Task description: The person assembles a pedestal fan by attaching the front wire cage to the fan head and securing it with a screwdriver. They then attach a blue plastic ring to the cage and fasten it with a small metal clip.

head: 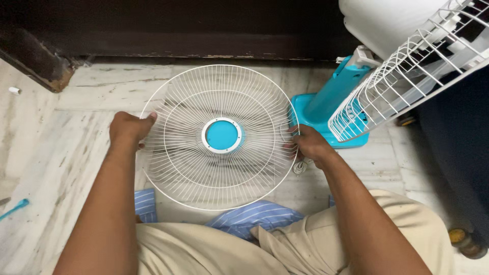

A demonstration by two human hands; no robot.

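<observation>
A round white wire fan grille (183,168) with a turquoise centre disc (222,135) is held flat in front of me, above the marble floor. My left hand (130,128) grips its rim on the left side. My right hand (309,145) grips the rim on the right side. To the right stands the fan's turquoise base and column (326,102), with the white rear grille (402,76) and the white motor housing (387,20) tilted above it.
A dark wooden door or panel (193,30) runs along the back. A blue striped cloth (254,216) lies under my knees. A coiled white cord (300,166) rests by the base. A small turquoise tool (15,208) lies at the left edge; a round yellowish item (458,237) sits at the right.
</observation>
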